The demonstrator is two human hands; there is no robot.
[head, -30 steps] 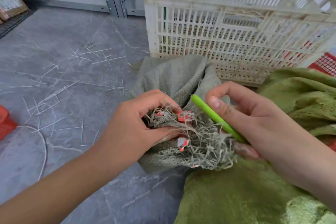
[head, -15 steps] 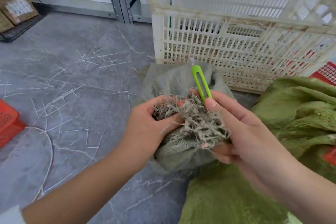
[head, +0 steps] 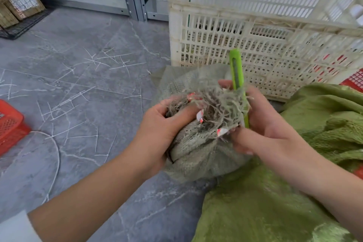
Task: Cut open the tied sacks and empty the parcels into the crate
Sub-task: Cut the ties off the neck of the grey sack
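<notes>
1. Sack [head: 196, 155]: grey-green mesh, held between both hands above the floor [head: 88, 104], with its frayed mouth [head: 218, 106] up.
2. Left hand [head: 165, 124]: fingers and thumb curled round the sack's neck just below the frayed mouth. It grips the sack from the left.
3. Right hand [head: 263, 125]: fingers curled round a green cutter [head: 236, 70] and pressed against the right side of the frayed mouth. The hand is blurred.
4. The cutter stands nearly upright. Its top end rises above the hand, and its lower part runs along the loose fibres. Cannot tell whether a blade meets the tie.
5. Red-and-white strips [head: 200, 117] show among the fibres, between the two hands.
6. Crate [head: 255, 31]: pale slatted plastic, on the floor just behind the sack.
7. Green sacks [head: 324, 124] lie heaped to the right and under the right forearm.
8. Cut white ties [head: 110, 61] lie scattered on the grey floor to the left.
9. A red basket [head: 9, 125] sits at the left edge.
</notes>
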